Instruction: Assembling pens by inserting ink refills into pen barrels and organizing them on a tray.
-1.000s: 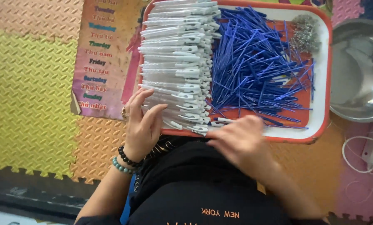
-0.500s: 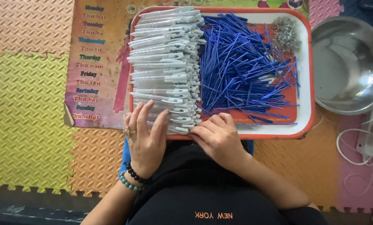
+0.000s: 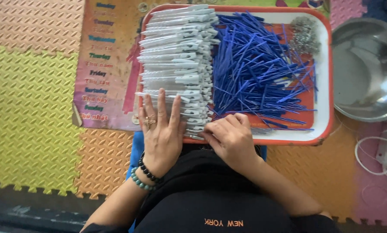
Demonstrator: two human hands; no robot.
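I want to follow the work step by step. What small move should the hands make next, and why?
Probably the right hand should pinch one white pen barrel from the stack's near end: its fingertips already touch there, while the left hand lies flat steadying the stack in the tray.

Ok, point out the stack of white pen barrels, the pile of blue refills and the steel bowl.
stack of white pen barrels (image 3: pixel 176 51), head view, on the middle of the stack
pile of blue refills (image 3: pixel 258 73), head view, on the heap's centre
steel bowl (image 3: pixel 366 69), head view, on its inner wall

A shiny metal bowl (image 3: pixel 366 69) sits on the right; white cords (image 3: pixel 375 157) curl just below it. A coloured poster (image 3: pixel 107 64) lies on yellow, orange and pink foam floor mats (image 3: pixel 29 95).
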